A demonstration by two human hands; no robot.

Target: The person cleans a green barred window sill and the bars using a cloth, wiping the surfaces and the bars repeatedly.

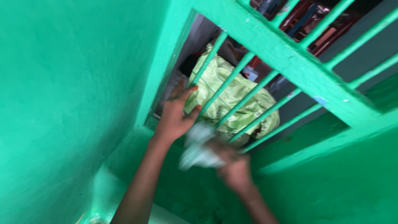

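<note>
Head view, mid-frame: my right hand (234, 168) has its grip closed on a blurred white cloth (198, 148) just below the green window bars (248, 97); a loose hold could drop it. My left hand (176, 116), fingers half open, presses the yellow-green plastic bag (238, 110) behind the bars, which might snag or tear

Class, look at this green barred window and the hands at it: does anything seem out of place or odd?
Yes. A bulging yellow-green plastic sack is jammed against the window bars from behind. The left hand touches it; the right hand holds a blurred white cloth.
</note>
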